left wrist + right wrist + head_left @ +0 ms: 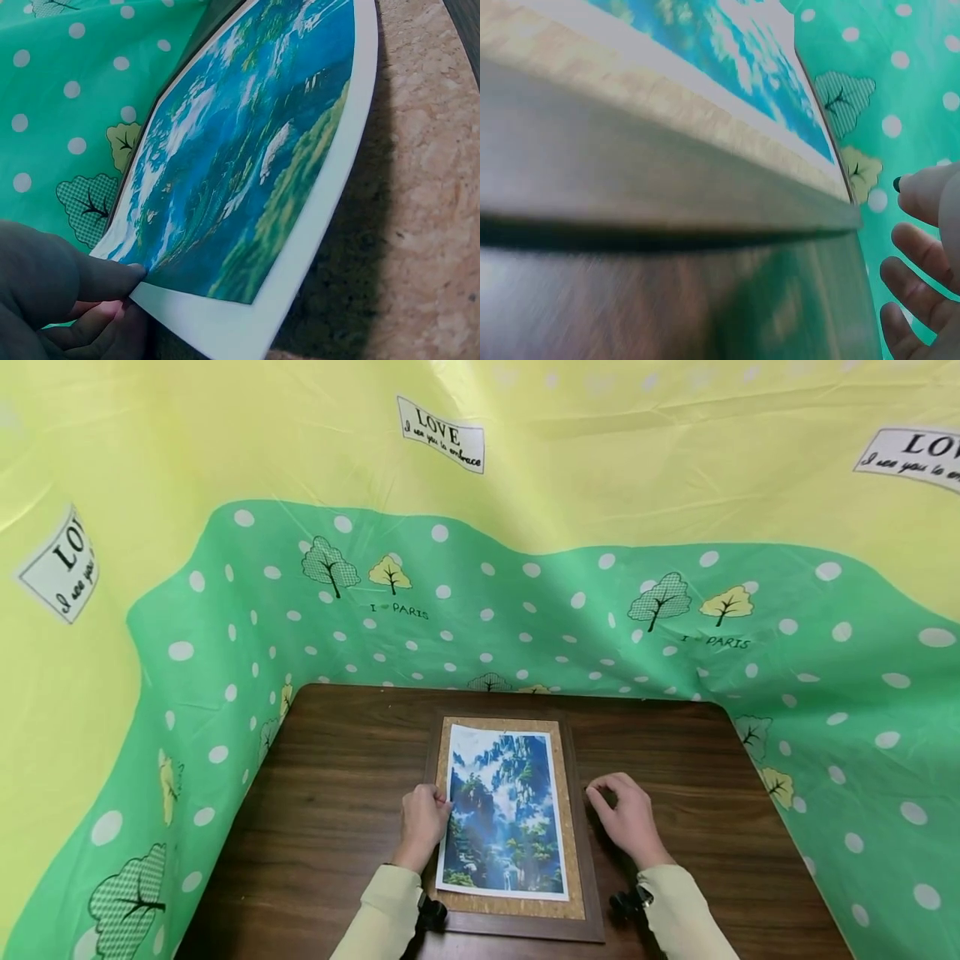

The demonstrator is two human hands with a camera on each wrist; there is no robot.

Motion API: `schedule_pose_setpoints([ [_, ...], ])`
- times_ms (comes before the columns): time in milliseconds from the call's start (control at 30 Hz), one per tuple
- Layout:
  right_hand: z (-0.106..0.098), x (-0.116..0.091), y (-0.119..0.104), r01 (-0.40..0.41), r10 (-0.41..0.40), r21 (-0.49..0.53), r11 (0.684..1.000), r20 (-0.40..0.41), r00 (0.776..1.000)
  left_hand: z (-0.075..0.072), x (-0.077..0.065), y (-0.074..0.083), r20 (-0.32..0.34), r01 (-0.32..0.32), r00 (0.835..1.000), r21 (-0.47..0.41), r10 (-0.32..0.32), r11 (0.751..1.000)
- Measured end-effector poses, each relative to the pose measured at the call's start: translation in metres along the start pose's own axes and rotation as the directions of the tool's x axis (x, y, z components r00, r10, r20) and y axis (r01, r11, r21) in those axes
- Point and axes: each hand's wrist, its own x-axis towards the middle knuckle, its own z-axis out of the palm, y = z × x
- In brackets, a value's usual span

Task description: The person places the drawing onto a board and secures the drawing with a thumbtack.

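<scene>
A landscape print (504,814) with a white border lies over a wood-framed cork board (572,860). At the print's left edge, my left hand (422,821) pinches the paper between thumb and finger. The left wrist view shows the print (240,165) bowed, with a near corner raised off the cork (427,187). To the right of the board, my right hand (628,818) is held apart from the frame, fingers bent. A tiny dark object (897,184) shows at a fingertip in the right wrist view; its kind is too small to tell.
The board rests on a dark wood-grain table (337,777). Green and yellow printed cloth (487,585) hangs around the table's back and sides. Both wrists carry black mounts, such as the left wrist mount (432,913) near the board's lower left corner.
</scene>
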Motion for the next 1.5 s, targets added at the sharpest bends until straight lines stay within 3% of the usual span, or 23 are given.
schedule_pose_setpoints([
  [333, 0.026, 0.038, -0.018, -0.010, 0.002, 0.088, 0.996, 0.097, 0.995, 0.002, 0.003, -0.001, 0.000, -0.003, 1.000, 0.003, 0.003, 1.000],
  [700, 0.053, 0.077, -0.028, -0.013, -0.023, 0.151, 0.989, 0.236, 0.972, 0.002, 0.003, -0.001, -0.009, -0.027, 1.000, -0.002, 0.027, 1.000],
  [867, 0.066, 0.088, -0.030, 0.008, -0.047, 0.155, 0.988, 0.248, 0.968, 0.003, 0.004, -0.001, -0.011, -0.033, 0.999, -0.013, 0.033, 0.999],
  [1200, 0.094, 0.101, -0.031, -0.016, -0.020, 0.110, 0.994, 0.314, 0.949, 0.003, 0.004, -0.004, 0.020, -0.004, 1.000, -0.015, 0.004, 1.000],
  [1500, 0.107, 0.118, -0.028, 0.022, -0.061, 0.116, 0.993, 0.345, 0.937, -0.002, 0.004, -0.001, 0.024, 0.005, 1.000, -0.021, -0.005, 1.000],
])
